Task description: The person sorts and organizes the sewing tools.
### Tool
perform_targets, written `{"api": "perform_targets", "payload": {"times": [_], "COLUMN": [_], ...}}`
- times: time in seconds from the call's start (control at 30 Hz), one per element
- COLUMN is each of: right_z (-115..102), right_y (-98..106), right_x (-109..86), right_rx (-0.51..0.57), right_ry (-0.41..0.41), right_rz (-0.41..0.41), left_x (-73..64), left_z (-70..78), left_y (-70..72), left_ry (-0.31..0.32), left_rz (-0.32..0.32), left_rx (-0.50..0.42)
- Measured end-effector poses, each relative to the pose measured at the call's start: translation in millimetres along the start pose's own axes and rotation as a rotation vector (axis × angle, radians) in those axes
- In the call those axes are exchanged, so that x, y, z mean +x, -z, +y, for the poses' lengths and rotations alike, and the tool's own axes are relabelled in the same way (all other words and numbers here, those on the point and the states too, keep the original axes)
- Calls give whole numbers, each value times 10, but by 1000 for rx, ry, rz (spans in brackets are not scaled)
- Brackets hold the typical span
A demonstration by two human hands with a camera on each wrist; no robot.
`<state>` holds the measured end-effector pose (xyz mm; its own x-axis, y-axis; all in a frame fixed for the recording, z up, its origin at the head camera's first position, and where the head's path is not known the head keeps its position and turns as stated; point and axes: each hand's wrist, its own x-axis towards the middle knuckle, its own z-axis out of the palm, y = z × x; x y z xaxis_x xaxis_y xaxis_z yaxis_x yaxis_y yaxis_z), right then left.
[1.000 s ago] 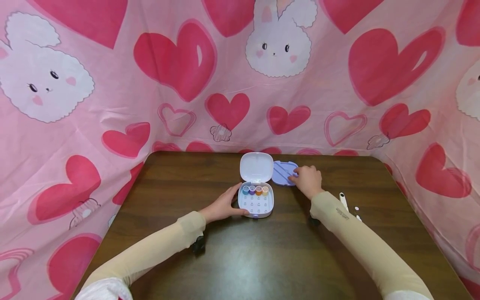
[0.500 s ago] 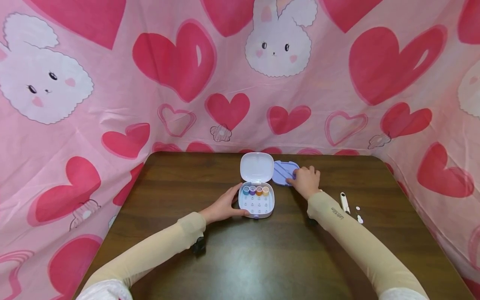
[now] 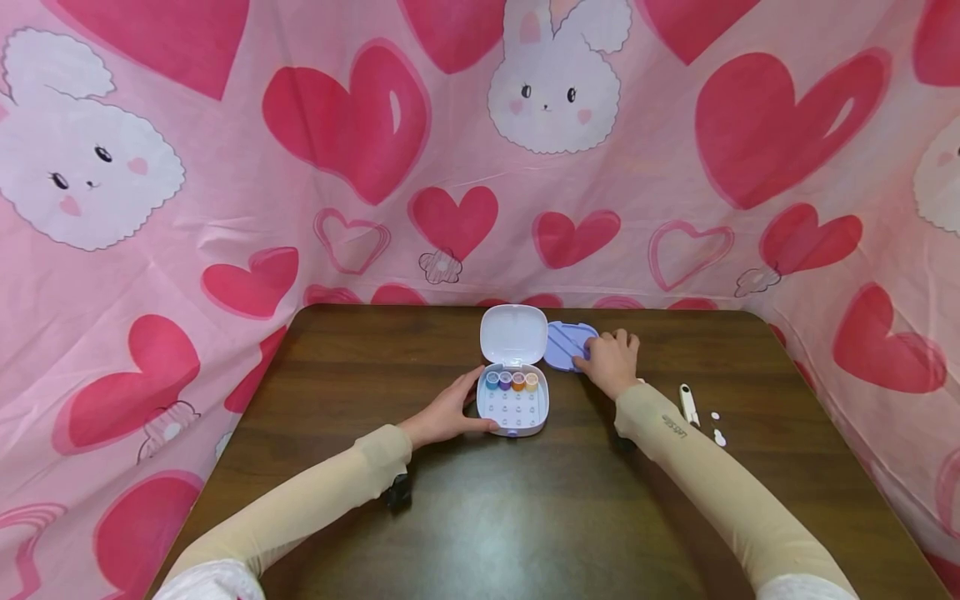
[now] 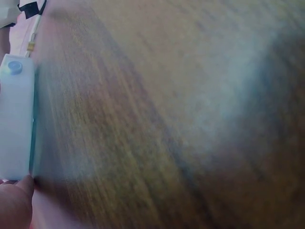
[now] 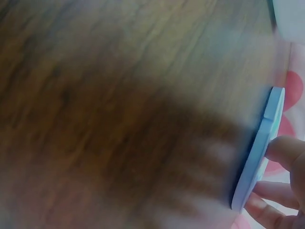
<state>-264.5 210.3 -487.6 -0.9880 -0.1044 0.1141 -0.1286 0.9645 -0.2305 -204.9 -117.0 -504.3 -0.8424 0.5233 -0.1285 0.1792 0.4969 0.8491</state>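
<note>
A small white storage box [image 3: 489, 408] stands with its lid [image 3: 514, 335] raised. Several coloured spools [image 3: 518, 382] line its back row, with rows of bare pegs in front. My left hand [image 3: 446, 410] grips the box's left side, thumb at the front corner and fingers farther back. In the left wrist view, the box front [image 4: 16, 119] shows its round button. To the right lies a flat lavender-blue tray [image 3: 562, 354] with a diagonal bar across it. My right hand [image 3: 613, 367] holds that tray by its right edge; in the right wrist view the fingers [image 5: 281, 150] meet its rim.
Right of the right forearm, a slim white tool [image 3: 687, 405] lies on the brown wooden table [image 3: 480, 517]. Two small white pieces [image 3: 720, 437] are beside it. A pink curtain [image 3: 465, 150] with hearts and rabbits hangs behind the table.
Over the second, my right hand has shifted slightly left and toward me along the tray's edge. The left hand keeps its grip on the box, which stays put.
</note>
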Motion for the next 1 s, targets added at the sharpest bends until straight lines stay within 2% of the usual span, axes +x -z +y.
{"api": "perform_targets", "payload": {"times": [0.6,1.0], "right_z": [32,46], "right_y": [64,188], "right_x": [-66,-234], "right_rx": [5,45], "right_ry": [28,45], "right_rz": [29,38], "left_x": [-13,-26], "left_z": [1,-7], "left_y": [5,-1], "left_ry": [12,-6], "left_rz": [-7,-8], "left_rx": [-2,-17]}}
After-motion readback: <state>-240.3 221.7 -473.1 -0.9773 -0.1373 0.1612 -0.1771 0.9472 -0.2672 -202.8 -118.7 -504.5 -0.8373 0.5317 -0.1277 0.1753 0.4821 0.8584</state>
